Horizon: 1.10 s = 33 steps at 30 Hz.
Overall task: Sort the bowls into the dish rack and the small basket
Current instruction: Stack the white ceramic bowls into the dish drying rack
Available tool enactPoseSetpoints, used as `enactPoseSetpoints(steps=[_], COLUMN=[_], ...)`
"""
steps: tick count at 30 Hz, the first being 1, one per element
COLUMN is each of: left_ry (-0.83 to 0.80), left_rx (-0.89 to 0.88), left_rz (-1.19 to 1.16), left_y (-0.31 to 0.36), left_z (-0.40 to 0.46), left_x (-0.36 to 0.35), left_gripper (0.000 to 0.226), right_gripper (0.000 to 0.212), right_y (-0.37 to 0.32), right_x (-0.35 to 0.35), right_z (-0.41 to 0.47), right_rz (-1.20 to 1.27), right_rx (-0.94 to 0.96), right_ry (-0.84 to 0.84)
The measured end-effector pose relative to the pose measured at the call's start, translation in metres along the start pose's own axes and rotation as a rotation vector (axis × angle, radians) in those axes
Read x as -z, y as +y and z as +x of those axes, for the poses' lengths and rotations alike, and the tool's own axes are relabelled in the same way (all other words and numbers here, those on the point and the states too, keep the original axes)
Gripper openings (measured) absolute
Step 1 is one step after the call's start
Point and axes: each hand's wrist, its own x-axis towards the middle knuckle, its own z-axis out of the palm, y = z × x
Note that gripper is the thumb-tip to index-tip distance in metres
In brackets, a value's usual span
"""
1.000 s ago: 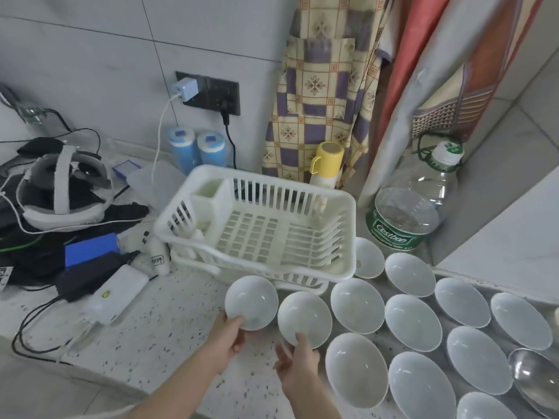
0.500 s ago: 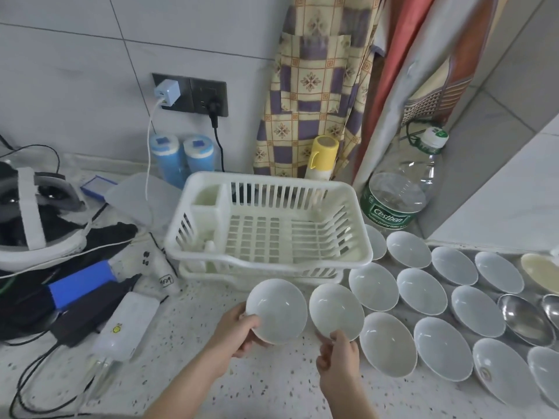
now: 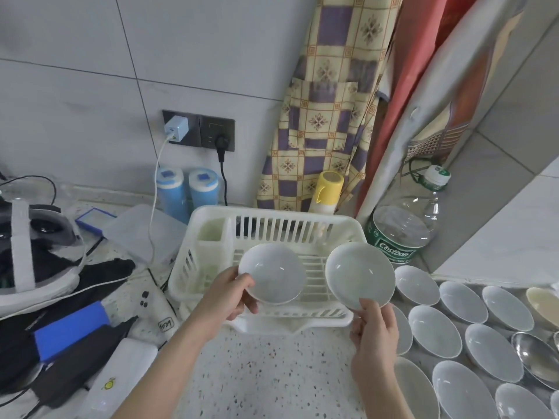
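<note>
Left hand (image 3: 225, 294) pinches rim of left bowl (image 3: 272, 273); right hand (image 3: 375, 331) pinches rim of right bowl (image 3: 360, 275). Both bowls tilted, held over rack (image 3: 211, 285), not yet set down. Bowls look glazed: rigid, smooth, likely slippery, chip-prone. Rim pinch works; thumb inside, fingers beneath. More bowls (image 3: 435, 331) wait on counter (image 3: 272, 373).

Bowls (image 3: 459, 352) right of dish rack (image 3: 211, 267)

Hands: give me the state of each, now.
Left hand: gripping the left bowl by its rim.
Right hand: gripping the right bowl by its rim.
</note>
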Motion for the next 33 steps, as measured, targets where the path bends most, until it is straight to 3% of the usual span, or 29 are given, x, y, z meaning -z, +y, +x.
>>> enactPoseSetpoints(steps=[9,13,24,33], left_ry=[0.096,0.102,0.118,0.183], left_rx=[0.032,0.005,0.046,0.026], left_rz=[0.309,0.314,0.353,0.305], left_y=[0.011,0.009,-0.009,-0.007], left_z=[0.090,0.113,0.139,0.137], left_x=[0.003,0.000,0.002,0.007], left_gripper=[0.020,0.032,0.032,0.034], right_gripper=[0.019,0.017,0.019,0.016], right_y=[-0.009,0.002,0.024,0.033], right_x=[-0.052,-0.071,-0.123,-0.139], right_z=[0.062,0.088,0.125,0.137], right_rz=[-0.191,-0.281,-0.488,-0.453], right_rx=[0.050,0.031,0.024,-0.064], right_ry=[-0.057,-0.082,-0.270,-0.348])
